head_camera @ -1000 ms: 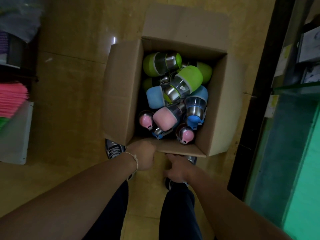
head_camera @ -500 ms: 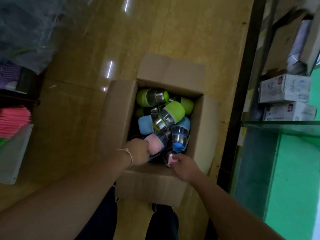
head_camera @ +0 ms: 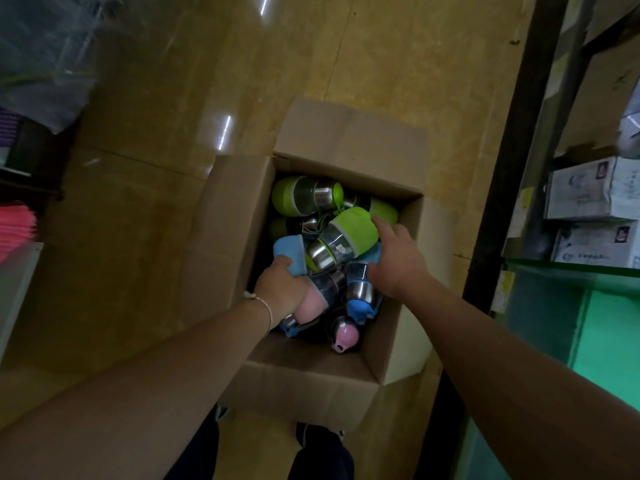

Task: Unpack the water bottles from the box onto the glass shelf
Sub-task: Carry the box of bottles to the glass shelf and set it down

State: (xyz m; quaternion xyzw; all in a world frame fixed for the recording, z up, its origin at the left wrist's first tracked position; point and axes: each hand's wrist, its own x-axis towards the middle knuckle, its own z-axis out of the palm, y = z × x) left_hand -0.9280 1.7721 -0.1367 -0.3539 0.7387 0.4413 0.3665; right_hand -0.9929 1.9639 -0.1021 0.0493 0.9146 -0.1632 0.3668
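An open cardboard box (head_camera: 228, 237) stands on the tan floor, filled with several water bottles lying in a heap. My left hand (head_camera: 282, 289) reaches in at the near left and curls over the pink bottle (head_camera: 311, 308), its fingertips against a light blue bottle (head_camera: 289, 249). On the right side of the heap, my right hand (head_camera: 394, 258) wraps around the base end of the top green bottle (head_camera: 349, 233). Another green bottle (head_camera: 304, 195) lies at the far side, and a pink cap (head_camera: 344, 336) shows near the front. The glass shelf (head_camera: 571, 270) is at the right.
A black shelf post (head_camera: 502, 168) rises just right of the box. White cartons (head_camera: 592, 188) are stacked above the glass shelf. A pink stack (head_camera: 17, 223) and a plastic bag (head_camera: 41, 64) sit at the left. My shoes (head_camera: 318, 434) are under the box's near flap.
Both hands went from the box's near edge into it. The left stays on the pink bottle; the right moved from the pink cap to the green bottle. The view closed in.
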